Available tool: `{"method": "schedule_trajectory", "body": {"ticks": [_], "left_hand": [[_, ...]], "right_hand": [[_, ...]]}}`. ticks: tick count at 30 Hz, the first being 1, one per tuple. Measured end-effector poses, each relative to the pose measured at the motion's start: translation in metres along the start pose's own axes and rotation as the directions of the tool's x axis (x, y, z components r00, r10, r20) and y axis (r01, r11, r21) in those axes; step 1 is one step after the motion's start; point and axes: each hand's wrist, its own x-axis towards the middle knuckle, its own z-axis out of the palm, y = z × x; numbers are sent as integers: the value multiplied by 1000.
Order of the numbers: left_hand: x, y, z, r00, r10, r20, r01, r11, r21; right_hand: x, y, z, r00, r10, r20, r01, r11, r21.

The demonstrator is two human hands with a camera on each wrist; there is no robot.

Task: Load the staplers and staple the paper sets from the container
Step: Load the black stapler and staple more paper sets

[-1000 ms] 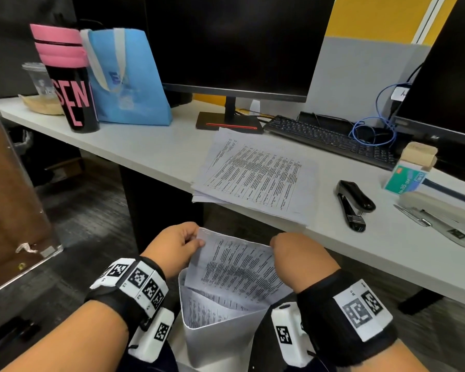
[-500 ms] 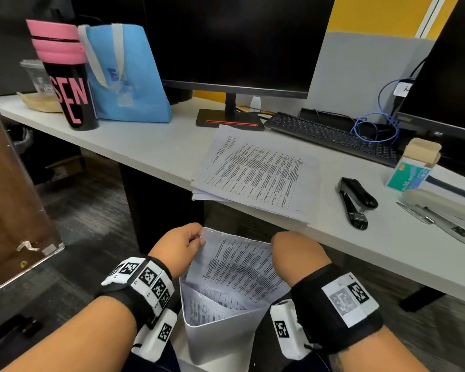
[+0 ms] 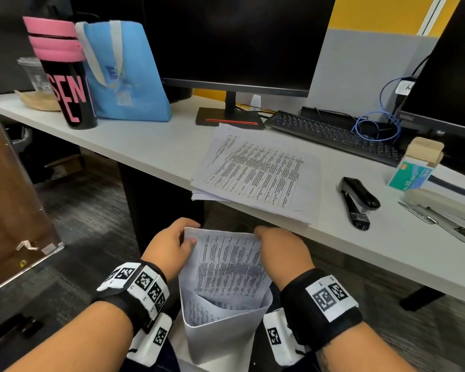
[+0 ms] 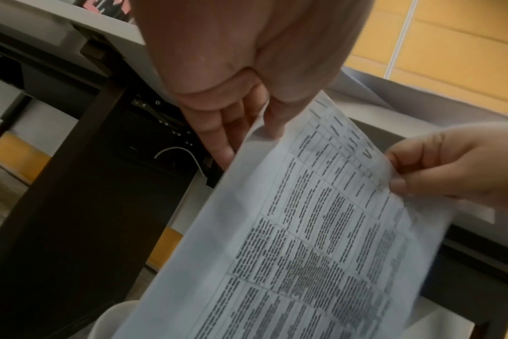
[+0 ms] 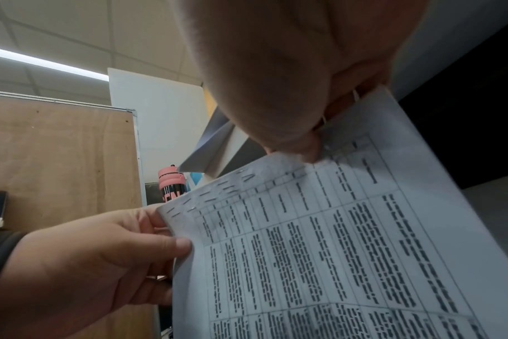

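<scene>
Below the desk edge, a printed paper set (image 3: 227,264) stands partly out of a white container (image 3: 220,334) on my lap. My left hand (image 3: 177,242) pinches its top left corner (image 4: 264,128), thumb on the front. My right hand (image 3: 274,245) pinches the top right corner (image 5: 319,146). More printed sheets sit curled inside the container. A stack of paper sets (image 3: 258,175) lies on the desk, overhanging its front edge. A black stapler (image 3: 356,201) lies open to its right, then a grey stapler (image 3: 440,213) and a green staple box (image 3: 411,175).
The white desk (image 3: 151,146) carries a monitor (image 3: 231,41), a black keyboard (image 3: 330,135), a blue bag (image 3: 124,73), a pink-lidded black tumbler (image 3: 65,76) and a blue cable (image 3: 379,124). A wooden board (image 3: 11,200) leans at the left. The dark desk leg (image 3: 156,210) stands behind my hands.
Both hands have stayed on the top corners of the paper set, and the sheets stand about as far out of the container as before. The head view has shifted slightly.
</scene>
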Motion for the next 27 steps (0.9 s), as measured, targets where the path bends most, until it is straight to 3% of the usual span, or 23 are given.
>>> {"method": "schedule_trajectory", "body": {"ticks": [4, 9, 13, 16, 18, 21, 23, 25, 27], "left_hand": [[4, 3, 3, 999, 15, 33, -14, 1000, -15], [2, 2, 10, 985, -36, 171, 17, 993, 114], [2, -1, 8, 985, -99, 141, 64, 971, 232], [0, -8, 7, 968, -184, 171, 121, 939, 321], [-3, -9, 7, 978, -152, 146, 115, 966, 232], [-3, -3, 7, 998, -1, 57, -5, 994, 106], [1, 2, 7, 997, 77, -7, -76, 993, 88], [3, 11, 7, 992, 109, -64, -105, 993, 56], [3, 22, 6, 990, 115, -82, -115, 993, 8]], "right_hand": [[-2, 2, 4, 997, 11, -71, -13, 1000, -17], [-2, 7, 7, 996, 73, -43, -76, 995, -62], [1, 7, 14, 997, 48, 61, -44, 996, -78], [2, 5, 23, 970, 32, 241, -9, 996, -93], [0, 2, 24, 959, -22, 281, 27, 1000, -14], [-3, -4, 12, 986, -158, 50, 146, 970, 196], [-7, -9, -4, 968, -212, -132, 241, 933, 268], [-11, -15, -23, 905, -228, -359, 331, 908, 258], [-13, -14, -38, 790, -221, -573, 354, 926, 131]]}}
